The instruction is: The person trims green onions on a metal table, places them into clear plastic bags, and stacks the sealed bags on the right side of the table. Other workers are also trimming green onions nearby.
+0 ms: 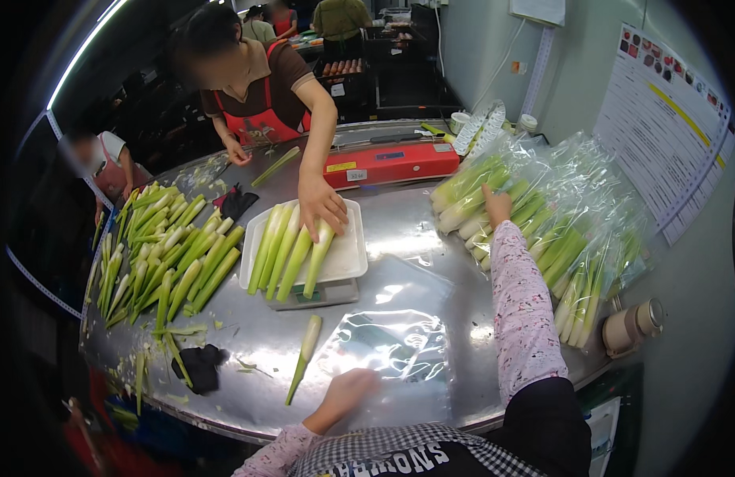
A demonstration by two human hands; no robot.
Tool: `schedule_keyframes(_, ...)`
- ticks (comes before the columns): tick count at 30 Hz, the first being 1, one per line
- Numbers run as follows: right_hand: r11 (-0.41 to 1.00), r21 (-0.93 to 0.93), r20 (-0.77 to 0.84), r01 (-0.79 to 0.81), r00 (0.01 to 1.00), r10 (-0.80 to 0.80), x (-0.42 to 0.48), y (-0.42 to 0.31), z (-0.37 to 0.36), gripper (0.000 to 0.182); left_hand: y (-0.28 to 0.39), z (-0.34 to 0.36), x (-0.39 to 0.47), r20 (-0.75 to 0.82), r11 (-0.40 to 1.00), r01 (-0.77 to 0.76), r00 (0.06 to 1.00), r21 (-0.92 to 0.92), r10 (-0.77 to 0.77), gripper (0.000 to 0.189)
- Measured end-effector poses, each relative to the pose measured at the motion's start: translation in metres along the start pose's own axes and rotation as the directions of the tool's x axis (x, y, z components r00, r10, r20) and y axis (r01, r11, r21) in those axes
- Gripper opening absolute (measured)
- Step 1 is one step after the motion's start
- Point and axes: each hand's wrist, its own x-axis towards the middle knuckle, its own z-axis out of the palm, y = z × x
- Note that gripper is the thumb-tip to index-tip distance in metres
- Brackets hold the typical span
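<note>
My right hand reaches to the far right and touches the plastic-bagged stalks; whether it grips them is unclear. These green-and-white vegetables look like trimmed water bamboo shoots. Blurred, my left hand is over the near edge of some flat, clear plastic bags. One loose stalk lies just left of the bags. Beyond it, a white tray rests on a scale and holds several stalks. A co-worker's hand touches the stalk at the tray's right.
A big pile of loose stalks covers the metal table's left side. Dark cloths lie there among trimmings. At the back stands a red bag sealer. A beige flask lies by the right wall. The co-worker faces me across the table.
</note>
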Motion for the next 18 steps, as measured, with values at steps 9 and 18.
schedule_keyframes(9, 0.889, 0.306, 0.169, -0.339, 0.939, 0.300, 0.030, 0.001, -0.045, 0.029, 0.002, -0.015, -0.027, -0.050, 0.993, 0.037, 0.998, -0.110, -0.043, 0.025)
schedule_keyframes(18, 0.908, 0.404, 0.082, 0.112, 0.984, -0.158, -0.148, -0.061, -0.085, 0.020, -0.008, -0.033, -0.071, -0.197, 0.950, -0.083, 0.980, -0.300, 0.023, 0.013)
